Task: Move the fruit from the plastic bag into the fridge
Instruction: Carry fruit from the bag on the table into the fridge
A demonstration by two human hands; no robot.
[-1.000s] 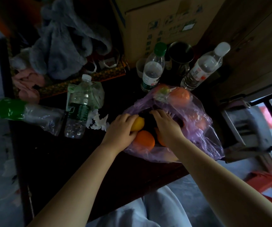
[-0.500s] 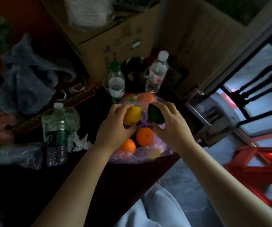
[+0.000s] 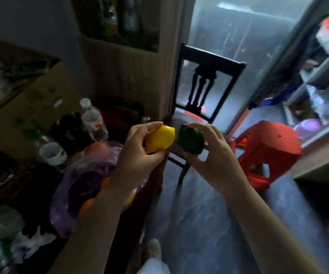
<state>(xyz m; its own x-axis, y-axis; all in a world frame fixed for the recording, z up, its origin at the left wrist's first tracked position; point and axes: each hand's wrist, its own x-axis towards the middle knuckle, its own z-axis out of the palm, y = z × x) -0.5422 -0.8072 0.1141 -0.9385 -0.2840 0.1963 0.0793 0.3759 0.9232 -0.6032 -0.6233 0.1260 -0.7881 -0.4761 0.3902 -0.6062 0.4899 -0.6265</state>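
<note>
My left hand (image 3: 137,153) grips a yellow lemon (image 3: 160,137), held up in front of me. Beside it, my right hand (image 3: 212,155) grips a dark green fruit (image 3: 191,139). Both fruits hang in the air past the table's right edge, almost touching. The purple plastic bag (image 3: 76,180) lies on the dark table at lower left, below my left forearm, with oranges (image 3: 97,149) showing inside. At the far right stands an open cabinet with shelves (image 3: 322,80); I cannot tell if it is the fridge.
Water bottles (image 3: 93,119), a dark cup (image 3: 70,125) and a cardboard box (image 3: 27,99) crowd the back of the table. A dark wooden chair (image 3: 205,86) stands straight ahead, a red plastic stool (image 3: 268,147) to its right. Grey floor (image 3: 199,224) lies between them and me.
Both hands lifted the lemon and the green fruit out of the bag and carried them up and right. My view swung right, toward the chair, stool and shelves.
</note>
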